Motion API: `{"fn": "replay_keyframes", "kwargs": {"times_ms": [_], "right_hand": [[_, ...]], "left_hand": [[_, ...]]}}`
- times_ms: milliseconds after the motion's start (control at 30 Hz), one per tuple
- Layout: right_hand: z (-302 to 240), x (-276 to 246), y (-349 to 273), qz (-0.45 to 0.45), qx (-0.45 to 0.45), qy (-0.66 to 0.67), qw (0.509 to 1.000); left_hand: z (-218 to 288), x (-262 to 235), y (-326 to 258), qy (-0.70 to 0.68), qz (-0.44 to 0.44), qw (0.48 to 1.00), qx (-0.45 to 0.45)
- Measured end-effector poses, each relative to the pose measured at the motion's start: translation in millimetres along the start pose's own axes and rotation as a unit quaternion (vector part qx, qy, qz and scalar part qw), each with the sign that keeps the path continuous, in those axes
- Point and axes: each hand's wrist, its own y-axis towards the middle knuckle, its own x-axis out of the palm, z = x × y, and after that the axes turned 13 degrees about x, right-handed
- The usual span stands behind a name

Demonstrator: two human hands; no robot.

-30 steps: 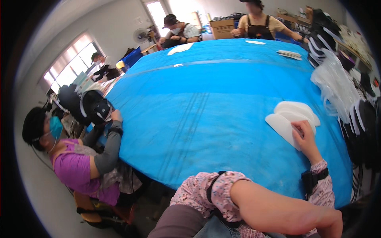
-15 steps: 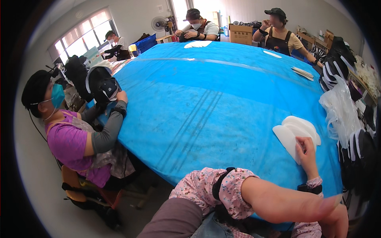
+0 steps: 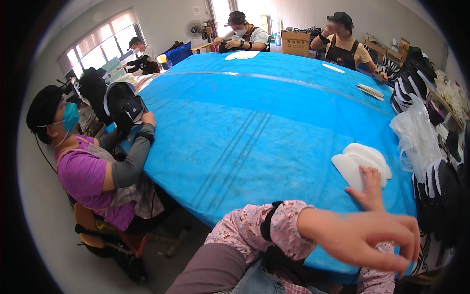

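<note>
A small fanned pile of thin white insole-shaped sheets (image 3: 368, 156) lies on the blue-covered table at the right. My right hand (image 3: 368, 190) rests at the pile's near edge, fingertips touching the front sheet and thumb spread to the side. Nearer to me, my left hand (image 3: 367, 240) reaches across to the right above the table edge, in front of my right wrist. Its fingers are apart and bent downward, with nothing visible in them. Both arms wear pink floral sleeves (image 3: 289, 228).
Black-and-white shoe pieces (image 3: 438, 196) and a clear plastic bag (image 3: 416, 134) crowd the right edge. More white sheets (image 3: 370, 91) lie farther off. At the left, a person in purple (image 3: 88, 171) handles a black shoe piece (image 3: 131, 105); other people sit around the far side.
My right hand has gone from pinched fingers to a spread thumb and fingertips on the sheets. My left hand has turned, its fingers now hanging apart. The view has shifted slightly.
</note>
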Motion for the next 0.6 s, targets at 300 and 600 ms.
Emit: {"fn": "replay_keyframes", "kwargs": {"times_ms": [300, 600], "right_hand": [[-13, 2, 4, 0.028, 0.000, 0.070, 0.997], [-7, 0, -6, -0.121, 0.074, 0.168, 0.976]], "left_hand": [[-95, -93, -128, 0.450, 0.202, 0.843, -0.214], [-100, -108, -168, 0.576, 0.122, 0.756, -0.286]]}}
